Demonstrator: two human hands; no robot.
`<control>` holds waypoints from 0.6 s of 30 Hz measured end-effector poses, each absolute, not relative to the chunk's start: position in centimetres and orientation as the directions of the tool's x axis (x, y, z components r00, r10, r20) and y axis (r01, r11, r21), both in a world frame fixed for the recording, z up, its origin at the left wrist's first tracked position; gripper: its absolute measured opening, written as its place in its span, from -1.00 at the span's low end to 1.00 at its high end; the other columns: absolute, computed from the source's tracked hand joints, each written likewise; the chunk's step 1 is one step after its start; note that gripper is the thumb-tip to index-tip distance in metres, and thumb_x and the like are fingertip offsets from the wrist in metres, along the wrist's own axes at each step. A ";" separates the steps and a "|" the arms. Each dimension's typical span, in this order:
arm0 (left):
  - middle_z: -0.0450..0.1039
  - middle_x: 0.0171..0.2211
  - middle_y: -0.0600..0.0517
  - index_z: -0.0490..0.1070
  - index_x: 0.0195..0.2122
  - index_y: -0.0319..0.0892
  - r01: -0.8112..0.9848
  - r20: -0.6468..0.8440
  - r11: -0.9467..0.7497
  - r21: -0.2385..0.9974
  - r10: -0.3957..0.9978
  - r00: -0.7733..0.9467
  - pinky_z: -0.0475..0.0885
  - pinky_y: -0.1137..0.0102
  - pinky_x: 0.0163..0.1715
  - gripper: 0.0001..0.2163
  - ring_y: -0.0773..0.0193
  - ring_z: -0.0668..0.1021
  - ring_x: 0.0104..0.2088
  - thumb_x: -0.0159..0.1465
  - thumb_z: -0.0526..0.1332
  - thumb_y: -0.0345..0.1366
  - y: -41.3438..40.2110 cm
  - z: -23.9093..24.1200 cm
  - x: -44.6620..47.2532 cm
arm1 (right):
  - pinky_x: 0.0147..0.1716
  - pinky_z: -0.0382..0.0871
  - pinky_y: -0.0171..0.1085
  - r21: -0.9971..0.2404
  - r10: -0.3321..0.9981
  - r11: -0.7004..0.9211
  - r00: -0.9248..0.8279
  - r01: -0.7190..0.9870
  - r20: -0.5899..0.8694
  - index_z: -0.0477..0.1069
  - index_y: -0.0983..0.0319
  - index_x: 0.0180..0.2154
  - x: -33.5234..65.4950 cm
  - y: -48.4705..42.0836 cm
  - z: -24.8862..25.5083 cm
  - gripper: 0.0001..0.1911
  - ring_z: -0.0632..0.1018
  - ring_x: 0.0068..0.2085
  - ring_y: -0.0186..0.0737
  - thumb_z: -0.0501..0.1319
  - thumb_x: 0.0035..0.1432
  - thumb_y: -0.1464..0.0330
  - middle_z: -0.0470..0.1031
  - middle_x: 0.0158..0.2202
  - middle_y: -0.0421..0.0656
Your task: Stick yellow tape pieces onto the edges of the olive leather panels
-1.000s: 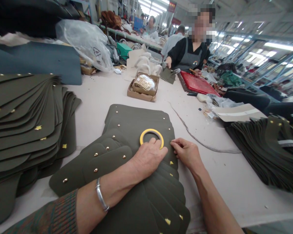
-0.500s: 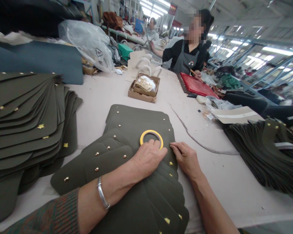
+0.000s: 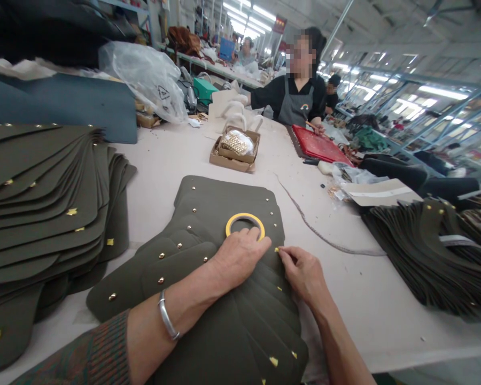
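Observation:
In the head view, dark olive panels [image 3: 232,198] lie fanned and overlapping in front of me, with gold rivets and bits of yellow tape along their edges. Near the top of this pile rests a roll of yellow tape [image 3: 234,218]. My left hand [image 3: 238,259] is closed over the roll's near side, fingers curled, its palm on the panels. At the pile's right edge, my right hand [image 3: 305,271] pinches a small piece of yellow tape [image 3: 277,249] between thumb and forefinger, touching the panel edge.
Stacked olive panels [image 3: 56,214] stand at left, and a bundle of dark strips [image 3: 417,251] at right. Beyond the pile is a cardboard box [image 3: 234,162] of gold rivets. A cord [image 3: 324,238] lies on the table. Across it, a co-worker [image 3: 296,99] handles a red piece [image 3: 320,144].
Yellow tape now shows at my right fingertips, where none was visible before. That hand sits slightly lower along the panel edge. My left hand stays on the roll, and the view has shifted slightly.

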State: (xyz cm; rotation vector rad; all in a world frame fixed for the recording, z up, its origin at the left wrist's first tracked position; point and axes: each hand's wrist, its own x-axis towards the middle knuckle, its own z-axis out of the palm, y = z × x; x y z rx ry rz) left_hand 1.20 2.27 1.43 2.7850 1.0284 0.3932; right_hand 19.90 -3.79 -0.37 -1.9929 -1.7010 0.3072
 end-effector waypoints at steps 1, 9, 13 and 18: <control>0.33 -0.27 -0.05 0.34 -0.21 -0.17 0.611 0.209 -0.755 0.237 0.654 0.727 0.41 0.34 -0.34 -0.84 0.20 0.44 -0.30 0.33 -0.01 -0.45 2.5 1.5 1.0 | -0.27 0.43 -0.21 -0.527 0.980 -0.076 0.161 0.846 0.117 0.59 0.15 -0.25 19.9 -4.2 -0.2 -0.74 0.61 -0.27 -0.13 0.12 0.18 0.31 0.63 -0.28 -0.12; 0.44 -0.23 0.04 0.34 -0.03 -0.09 0.407 0.366 -0.801 0.439 0.573 0.734 0.45 0.44 -0.23 -0.79 0.31 0.51 -0.22 0.38 0.00 -0.34 3.1 1.6 0.4 | -0.25 0.47 -0.24 -0.681 0.952 0.051 0.171 0.730 0.255 0.54 0.20 -0.18 19.8 -4.9 1.4 -0.77 0.59 -0.28 -0.20 0.17 0.19 0.29 0.61 -0.25 -0.12; 0.46 -0.06 -0.02 0.12 0.20 -0.11 0.344 0.415 -0.803 0.487 0.559 0.718 0.45 0.34 -0.04 -0.61 0.27 0.50 -0.04 0.35 0.07 -0.37 2.8 1.2 0.5 | -0.24 0.46 -0.26 -0.611 0.905 0.286 0.002 0.738 0.426 0.48 0.18 -0.14 18.4 -4.2 1.5 -0.79 0.57 -0.25 -0.23 0.13 0.22 0.38 0.58 -0.22 -0.11; 0.41 0.05 -0.06 0.13 0.15 -0.14 0.335 0.393 -0.770 0.543 0.586 0.709 0.44 0.30 0.01 -0.63 0.25 0.47 0.05 0.32 0.09 -0.41 2.7 1.1 0.6 | -0.21 0.44 -0.27 -0.483 0.843 0.416 -0.128 0.770 0.522 0.46 0.18 -0.21 17.4 -3.6 1.2 -0.80 0.56 -0.23 -0.25 0.08 0.23 0.47 0.56 -0.28 -0.13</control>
